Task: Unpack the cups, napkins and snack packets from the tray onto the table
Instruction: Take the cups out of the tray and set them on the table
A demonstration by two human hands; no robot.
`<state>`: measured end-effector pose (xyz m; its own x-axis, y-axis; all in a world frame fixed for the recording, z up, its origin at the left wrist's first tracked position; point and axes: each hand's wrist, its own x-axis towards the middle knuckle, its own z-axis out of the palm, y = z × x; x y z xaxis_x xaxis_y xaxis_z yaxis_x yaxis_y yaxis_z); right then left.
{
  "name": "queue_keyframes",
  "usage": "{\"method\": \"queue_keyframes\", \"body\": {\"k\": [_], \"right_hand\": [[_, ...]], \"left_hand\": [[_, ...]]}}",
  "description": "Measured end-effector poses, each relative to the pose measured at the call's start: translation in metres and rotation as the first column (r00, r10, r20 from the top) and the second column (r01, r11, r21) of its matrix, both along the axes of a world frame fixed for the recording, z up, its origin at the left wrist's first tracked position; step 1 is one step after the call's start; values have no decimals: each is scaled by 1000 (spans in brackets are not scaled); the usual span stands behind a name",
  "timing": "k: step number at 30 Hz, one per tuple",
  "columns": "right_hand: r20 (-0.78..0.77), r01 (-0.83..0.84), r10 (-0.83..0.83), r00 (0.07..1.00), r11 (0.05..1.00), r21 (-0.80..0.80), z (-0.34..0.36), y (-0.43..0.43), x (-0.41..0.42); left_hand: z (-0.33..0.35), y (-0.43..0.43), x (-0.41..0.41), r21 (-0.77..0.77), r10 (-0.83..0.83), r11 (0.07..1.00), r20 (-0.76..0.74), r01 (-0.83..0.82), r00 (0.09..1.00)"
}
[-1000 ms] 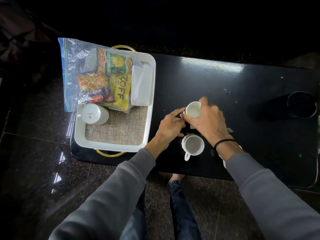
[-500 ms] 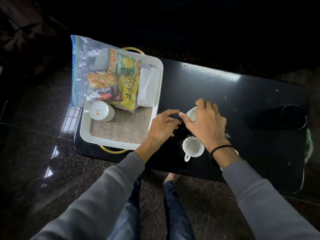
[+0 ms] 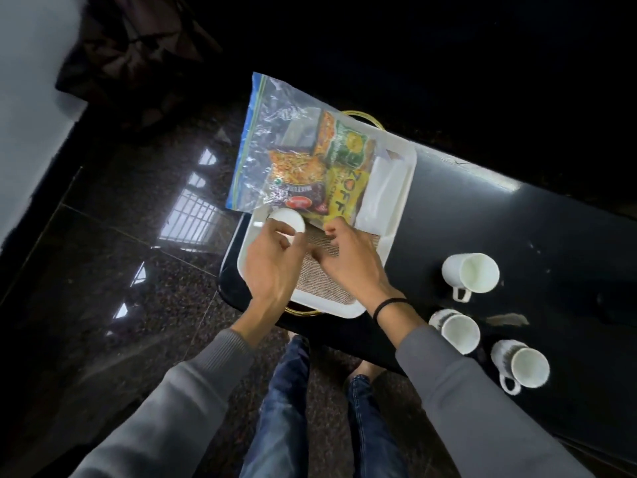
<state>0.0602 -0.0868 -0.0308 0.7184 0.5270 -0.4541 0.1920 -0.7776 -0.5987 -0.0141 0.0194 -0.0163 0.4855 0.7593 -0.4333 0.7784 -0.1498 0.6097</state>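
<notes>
While three cups (image 3: pixel 470 272) sit on the worktop (image 3: pixel 537 236), left hand (image 3: pixel 275 267) fingers clamp the tray's (image 3: pixel 400 215) last cup (image 3: pixel 286 220); right hand (image 3: pixel 348 260) fingers loosely curled, snack bag (image 3: pixel 296 160) just behind.

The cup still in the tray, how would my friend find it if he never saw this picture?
Find the white tray at the left end of the black table. At its near-left corner, beside the clear bag of snack packets, a white cup lies under the left hand. The three other cups stand on the table to the right.
</notes>
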Motion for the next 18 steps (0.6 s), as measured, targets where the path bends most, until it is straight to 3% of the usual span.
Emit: {"method": "queue_keyframes", "body": {"k": [3,7,10,14,18], "right_hand": [[-26,7,-5,1000,997,83,-9,28,-6],[96,-15,4,995,993,117,-20,49,-13],[110,-1,-13,994,992,124,-28,56,-16],[57,26,-35,998,988,155,-31,50,-15],[-57,146,-136,989,954,262,-17,26,-14]], "left_hand": [[-10,19,-7,38,90,995,-60,-88,994],[-20,31,-9,-51,119,991,-63,-122,991],[-24,37,-9,-128,32,991,-59,-39,998],[-23,43,-9,-48,-83,996,-88,79,993],[-15,44,-13,15,-188,982,10,188,982]]}}
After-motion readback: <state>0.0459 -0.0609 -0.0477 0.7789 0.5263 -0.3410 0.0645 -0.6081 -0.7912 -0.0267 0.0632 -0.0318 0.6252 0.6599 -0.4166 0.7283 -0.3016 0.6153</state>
